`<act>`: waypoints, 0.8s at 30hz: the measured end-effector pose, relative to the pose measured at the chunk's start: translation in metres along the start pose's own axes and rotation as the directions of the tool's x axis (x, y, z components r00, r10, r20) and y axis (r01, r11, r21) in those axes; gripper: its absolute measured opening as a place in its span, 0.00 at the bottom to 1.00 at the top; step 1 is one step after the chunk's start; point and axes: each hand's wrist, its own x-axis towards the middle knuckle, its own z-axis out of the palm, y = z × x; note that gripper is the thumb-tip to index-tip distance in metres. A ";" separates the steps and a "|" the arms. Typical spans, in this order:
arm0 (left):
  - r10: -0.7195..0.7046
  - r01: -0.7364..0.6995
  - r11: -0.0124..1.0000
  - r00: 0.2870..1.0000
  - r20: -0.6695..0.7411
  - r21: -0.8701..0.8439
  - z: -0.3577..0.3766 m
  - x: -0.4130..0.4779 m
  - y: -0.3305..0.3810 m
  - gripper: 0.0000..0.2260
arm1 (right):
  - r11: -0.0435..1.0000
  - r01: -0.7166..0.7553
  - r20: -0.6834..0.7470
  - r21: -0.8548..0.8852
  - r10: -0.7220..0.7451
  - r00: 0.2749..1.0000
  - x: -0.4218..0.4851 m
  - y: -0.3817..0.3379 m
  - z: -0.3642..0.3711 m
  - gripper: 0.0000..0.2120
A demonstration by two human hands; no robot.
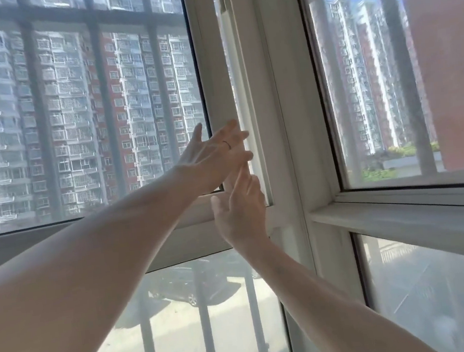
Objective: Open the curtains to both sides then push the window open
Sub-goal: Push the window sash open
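The white-framed window (215, 71) stands slightly ajar, its opening edge just beyond the left hand (217, 157) and right hand (241, 212).

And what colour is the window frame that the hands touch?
White; the window frame shows best in the head view.

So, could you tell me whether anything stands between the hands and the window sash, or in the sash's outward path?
Nothing visible blocks the hands: the left hand and right hand are at the window sash, no curtain between. Outside, dark vertical bars show through the pane; how far out they stand cannot be told.
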 end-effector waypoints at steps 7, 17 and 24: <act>0.021 -0.011 0.992 0.996 -0.085 0.123 0.006 -0.002 -0.012 0.16 | 0.998 -0.007 0.021 -0.055 0.008 1.000 -0.003 -0.013 0.003 0.32; -0.063 0.051 0.976 0.997 0.051 0.213 -0.004 -0.043 -0.043 0.20 | 0.999 0.041 0.247 0.036 -0.048 0.968 -0.024 -0.051 0.007 0.38; -0.108 0.085 0.980 0.988 0.115 0.182 -0.011 -0.075 -0.066 0.25 | 0.995 0.045 0.340 0.092 -0.074 0.938 -0.036 -0.083 0.017 0.40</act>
